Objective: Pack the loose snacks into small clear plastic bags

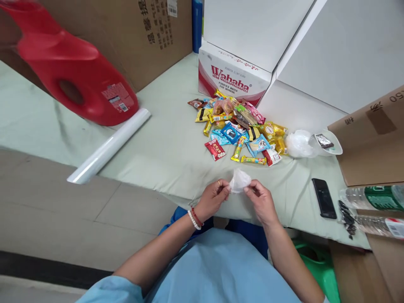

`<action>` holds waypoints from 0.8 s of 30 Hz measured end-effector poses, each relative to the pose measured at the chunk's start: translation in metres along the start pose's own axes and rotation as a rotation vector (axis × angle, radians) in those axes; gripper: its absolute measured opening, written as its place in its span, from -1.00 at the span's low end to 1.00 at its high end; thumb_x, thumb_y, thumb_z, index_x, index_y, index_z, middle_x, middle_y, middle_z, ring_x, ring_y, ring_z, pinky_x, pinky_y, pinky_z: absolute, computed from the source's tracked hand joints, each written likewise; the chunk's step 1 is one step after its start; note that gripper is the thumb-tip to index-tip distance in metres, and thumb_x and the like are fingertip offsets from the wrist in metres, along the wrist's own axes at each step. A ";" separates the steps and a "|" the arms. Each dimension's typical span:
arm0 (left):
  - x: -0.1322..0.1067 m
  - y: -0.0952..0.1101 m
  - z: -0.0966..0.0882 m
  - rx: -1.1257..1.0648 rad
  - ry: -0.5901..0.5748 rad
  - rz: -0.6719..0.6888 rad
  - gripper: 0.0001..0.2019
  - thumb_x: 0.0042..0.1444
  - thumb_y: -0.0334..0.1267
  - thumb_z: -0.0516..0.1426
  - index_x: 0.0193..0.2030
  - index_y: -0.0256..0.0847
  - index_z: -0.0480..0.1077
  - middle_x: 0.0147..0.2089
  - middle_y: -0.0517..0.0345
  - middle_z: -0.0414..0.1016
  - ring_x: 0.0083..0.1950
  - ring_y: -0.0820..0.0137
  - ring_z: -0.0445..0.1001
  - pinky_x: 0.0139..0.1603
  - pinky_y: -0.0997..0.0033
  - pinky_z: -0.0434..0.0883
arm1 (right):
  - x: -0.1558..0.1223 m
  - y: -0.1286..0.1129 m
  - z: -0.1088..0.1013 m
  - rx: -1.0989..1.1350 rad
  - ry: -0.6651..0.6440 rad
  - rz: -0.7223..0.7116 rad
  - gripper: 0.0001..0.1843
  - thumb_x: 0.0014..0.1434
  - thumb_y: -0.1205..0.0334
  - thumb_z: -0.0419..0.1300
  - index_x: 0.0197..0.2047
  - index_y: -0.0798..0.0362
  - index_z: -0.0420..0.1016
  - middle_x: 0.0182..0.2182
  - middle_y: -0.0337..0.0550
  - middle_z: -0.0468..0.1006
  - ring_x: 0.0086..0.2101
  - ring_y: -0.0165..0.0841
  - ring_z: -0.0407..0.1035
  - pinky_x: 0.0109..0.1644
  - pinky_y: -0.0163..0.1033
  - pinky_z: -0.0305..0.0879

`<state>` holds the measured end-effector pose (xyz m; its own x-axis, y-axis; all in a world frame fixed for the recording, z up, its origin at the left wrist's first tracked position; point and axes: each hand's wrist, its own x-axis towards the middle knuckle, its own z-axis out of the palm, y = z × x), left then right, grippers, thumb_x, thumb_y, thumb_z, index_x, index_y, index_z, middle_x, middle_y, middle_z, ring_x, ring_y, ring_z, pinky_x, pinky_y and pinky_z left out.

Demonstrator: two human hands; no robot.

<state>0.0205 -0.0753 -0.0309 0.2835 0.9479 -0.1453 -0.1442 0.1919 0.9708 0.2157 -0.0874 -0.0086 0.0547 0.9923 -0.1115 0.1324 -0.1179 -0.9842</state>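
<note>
White plastic (pixel 240 181) pinched by L hand (pixel 211 199) & R hand (pixel 264 205) — whitish tub (pixel 337 145) w/ dk packet (pixel 324 141) inside

Over here a big red plastic jug (pixel 97 69) sits on the tabletop covered in pale green cloth (pixel 167 139), a long glossy white roll (pixel 110 147) just beside its base. A brown cardboard carton (pixel 126 46) stands behind. Further along there's a red-and-white Wahaha carton (pixel 232 80), then a black smartphone (pixel 324 198) near two clear plastic bottles (pixel 353 198).
</note>
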 end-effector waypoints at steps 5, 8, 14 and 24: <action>-0.010 0.003 -0.014 -0.099 0.118 -0.057 -0.55 0.17 0.20 0.21 -0.39 -0.18 0.30 -0.52 0.31 0.30 -0.46 0.50 0.21 -0.34 0.44 0.22 | 0.035 -0.016 -0.039 0.110 0.335 -0.107 -0.64 0.05 -0.03 0.46 -0.25 0.01 0.50 -0.45 -0.33 0.41 -0.52 -0.49 0.19 -0.44 -0.35 0.15; -0.014 0.005 -0.018 -0.159 0.141 -0.075 -0.55 0.14 0.19 0.24 -0.38 -0.18 0.31 -0.49 0.26 0.38 -0.42 0.48 0.28 -0.30 0.43 0.26 | 0.070 -0.030 -0.074 0.001 0.512 -0.259 -0.64 0.10 -0.04 0.41 -0.18 0.01 0.49 -0.37 -0.28 0.45 -0.51 -0.48 0.22 -0.44 -0.33 0.20; -0.014 0.003 -0.009 -0.144 0.152 -0.068 -0.53 0.13 0.22 0.25 -0.35 -0.19 0.34 -0.43 0.22 0.44 -0.38 0.45 0.34 -0.26 0.42 0.30 | 0.065 -0.043 -0.064 -0.339 0.322 -0.323 -0.50 0.19 -0.10 0.33 0.12 -0.07 0.51 0.01 -0.05 0.52 -0.18 -0.28 0.43 -0.10 -0.14 0.44; -0.006 0.015 -0.024 -0.076 -0.084 -0.102 -0.47 0.06 0.26 0.30 -0.44 -0.22 0.32 -0.49 0.28 0.33 -0.47 0.52 0.22 -0.38 0.45 0.21 | 0.013 -0.020 0.000 0.098 -0.153 0.025 -0.59 0.12 -0.18 0.39 -0.37 0.01 0.53 -0.37 -0.20 0.53 -0.36 -0.35 0.33 -0.26 -0.26 0.28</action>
<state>-0.0064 -0.0722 -0.0199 0.3781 0.8986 -0.2226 -0.1810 0.3076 0.9341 0.2140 -0.0724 0.0102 -0.0958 0.9842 -0.1488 0.0358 -0.1460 -0.9886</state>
